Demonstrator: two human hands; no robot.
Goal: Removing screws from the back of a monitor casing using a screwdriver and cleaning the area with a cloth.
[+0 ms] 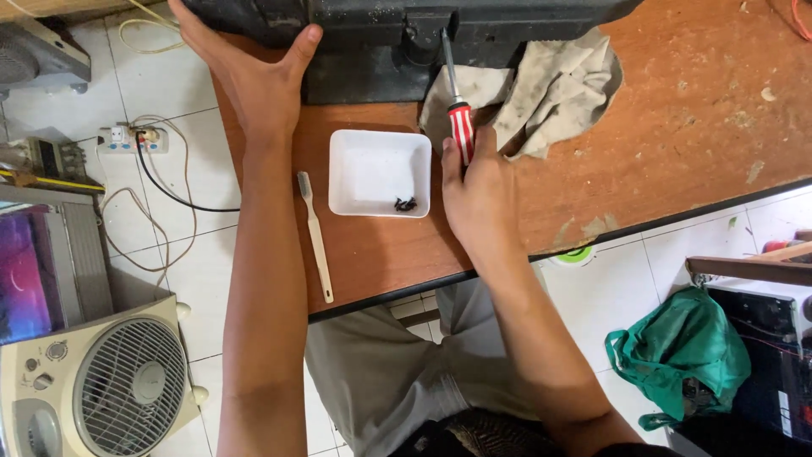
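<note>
Nearest viewer: beige toothbrush (315,237) flat on worktop (677,144), beside white square tray (379,172) w/ small dark screws (405,204), kept together. Right hand (478,190) clenched on red-striped screwdriver (457,110), tip at black device (406,38). Left hand (249,72) unclenched, palm bracing device side, steadying it. Grey rag (550,85) tucked under device. No labels legible.

Home repair corner, my workbench: worn, scratched table (677,144), dirty rag (550,93), screws in white tray (379,172). Fans (110,389), power strip (131,138) on tiled floor (203,279) beside table's left edge.
</note>
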